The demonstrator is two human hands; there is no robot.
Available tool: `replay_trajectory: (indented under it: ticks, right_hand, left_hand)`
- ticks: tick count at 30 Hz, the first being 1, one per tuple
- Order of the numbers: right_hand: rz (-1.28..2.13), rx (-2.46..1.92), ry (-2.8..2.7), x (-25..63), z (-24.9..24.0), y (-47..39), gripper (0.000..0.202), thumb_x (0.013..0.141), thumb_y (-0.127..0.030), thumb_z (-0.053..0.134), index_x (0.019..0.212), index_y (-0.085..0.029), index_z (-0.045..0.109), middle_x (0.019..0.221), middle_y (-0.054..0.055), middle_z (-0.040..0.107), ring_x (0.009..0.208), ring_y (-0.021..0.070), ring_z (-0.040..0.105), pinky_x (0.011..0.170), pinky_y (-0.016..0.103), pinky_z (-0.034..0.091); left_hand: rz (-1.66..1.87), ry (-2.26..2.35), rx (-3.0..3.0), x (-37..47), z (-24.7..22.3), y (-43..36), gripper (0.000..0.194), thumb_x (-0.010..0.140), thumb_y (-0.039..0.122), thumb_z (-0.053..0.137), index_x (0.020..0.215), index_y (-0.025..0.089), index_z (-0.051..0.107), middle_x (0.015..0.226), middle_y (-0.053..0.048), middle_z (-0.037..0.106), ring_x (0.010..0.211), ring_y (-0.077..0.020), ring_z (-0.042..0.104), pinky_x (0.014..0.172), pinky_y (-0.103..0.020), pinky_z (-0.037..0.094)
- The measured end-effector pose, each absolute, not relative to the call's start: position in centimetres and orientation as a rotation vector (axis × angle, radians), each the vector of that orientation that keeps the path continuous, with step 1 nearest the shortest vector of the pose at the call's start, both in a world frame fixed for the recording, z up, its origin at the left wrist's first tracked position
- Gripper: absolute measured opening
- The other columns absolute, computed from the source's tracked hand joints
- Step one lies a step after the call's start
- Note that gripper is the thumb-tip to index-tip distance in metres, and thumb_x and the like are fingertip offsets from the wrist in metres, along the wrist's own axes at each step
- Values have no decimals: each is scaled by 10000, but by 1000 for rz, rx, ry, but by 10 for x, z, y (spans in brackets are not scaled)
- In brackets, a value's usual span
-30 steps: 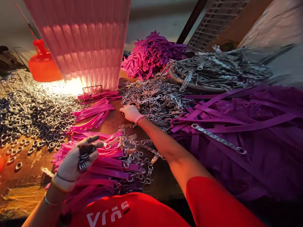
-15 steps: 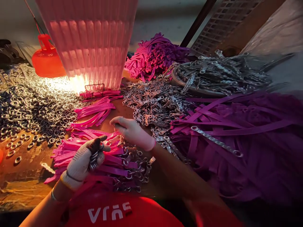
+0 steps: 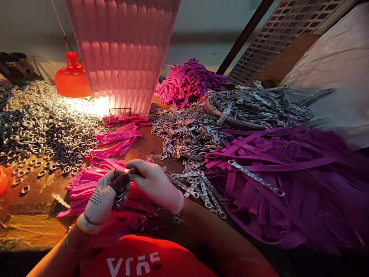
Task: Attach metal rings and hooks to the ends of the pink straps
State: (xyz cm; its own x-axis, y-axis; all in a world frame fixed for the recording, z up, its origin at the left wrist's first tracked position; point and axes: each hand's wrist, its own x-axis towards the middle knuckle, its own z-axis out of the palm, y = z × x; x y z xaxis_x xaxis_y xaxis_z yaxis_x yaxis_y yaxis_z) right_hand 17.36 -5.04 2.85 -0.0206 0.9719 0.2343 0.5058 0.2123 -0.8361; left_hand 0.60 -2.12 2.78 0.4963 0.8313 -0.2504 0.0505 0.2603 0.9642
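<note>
Head view, centre and lower left of the frame: one pair of gloved hands, together, fingertips meeting. Left hand [image 3: 105,198], white glove with dark dots and darkened fingertips, fingers curled around a small batch of metal rings [image 3: 118,199]. Right hand [image 3: 157,182], light glove, fingers bent, thumb and forefinger drawn close together at the left fingertips; whether anything is pinched between them cannot be told. Directly beneath and beside both hands, a layer of pink straps [image 3: 83,186]. Lower edge, left of centre: red shirt [image 3: 161,257] with white lettering [image 3: 133,264], opening with a V, remainder stylised and not surely legible. Left side: large heap of loose rings [image 3: 37,130], lit by a red lamp [image 3: 72,80]. Centre: pile of metal links [image 3: 188,132]. Upper centre: bundle of magenta straps [image 3: 190,82]. Right: mound of purple straps [image 3: 288,200], one metal strip [image 3: 256,177] lying across it.
</note>
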Motion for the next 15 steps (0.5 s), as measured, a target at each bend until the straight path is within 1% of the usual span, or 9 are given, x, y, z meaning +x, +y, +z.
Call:
replay_trajectory:
  ticks: [2, 4, 6, 9, 10, 12, 14, 15]
  right_hand:
    - [558, -1513, -1796, 169, 31, -53, 261, 953, -177, 567, 1205, -189, 629, 1096, 70, 720, 985, 183, 657, 850, 281, 471]
    - [407, -1614, -1991, 166, 36, -52, 253, 975, -186, 515, 1205, -174, 620, 1095, 103, 702, 980, 213, 639, 819, 305, 451]
    - [282, -1687, -2160, 164, 40, -50, 214, 997, -231, 472, 1092, -162, 651, 998, 104, 700, 900, 224, 631, 749, 308, 420]
    - [166, -1736, -2294, 162, 44, -46, 278, 1005, -316, 443, 915, -162, 657, 862, 97, 702, 765, 214, 624, 661, 303, 363]
    - [148, -1737, -2317, 161, 45, -46, 298, 1005, -340, 439, 909, -161, 657, 851, 100, 707, 737, 211, 624, 640, 300, 347]
    - [165, -1752, -2321, 161, 45, -42, 335, 1013, -395, 432, 979, -150, 660, 844, 104, 719, 703, 206, 633, 609, 294, 322]
    - [260, -1778, -2271, 163, 43, -32, 371, 1025, -451, 440, 1040, -152, 659, 829, 87, 730, 696, 195, 647, 600, 283, 316]
    - [321, -1775, -2227, 166, 41, -22, 371, 1029, -466, 448, 1047, -163, 663, 833, 71, 737, 711, 184, 656, 610, 274, 327]
  left_hand:
    - [660, 960, 1283, 2, 28, -20, 233, 904, 380, 599, 832, 158, 606, 571, 14, 565, 444, -80, 451, 401, -169, 344]
    - [675, 1005, 1330, -2, 26, -17, 169, 875, 312, 614, 810, 157, 608, 597, 13, 576, 467, -75, 466, 424, -165, 361]
    - [681, 1005, 1293, -6, 23, -12, 115, 826, 259, 619, 775, 159, 596, 605, 19, 569, 476, -71, 472, 432, -162, 370]
    - [670, 919, 1105, -6, 18, -5, 117, 757, 253, 627, 728, 165, 556, 579, 37, 530, 450, -65, 456, 412, -157, 363]
    - [669, 903, 1034, -5, 17, -2, 137, 738, 261, 647, 729, 167, 548, 573, 43, 523, 439, -62, 453, 402, -155, 361]
    - [703, 913, 899, -2, 15, 6, 195, 706, 265, 709, 779, 168, 556, 586, 46, 542, 436, -65, 478, 397, -153, 385]
    - [741, 916, 783, 3, 14, 17, 226, 722, 257, 737, 815, 170, 551, 587, 49, 538, 432, -68, 492, 389, -148, 398]
    - [745, 892, 729, 5, 14, 24, 205, 753, 244, 724, 823, 168, 547, 581, 53, 522, 418, -62, 476, 375, -140, 385]
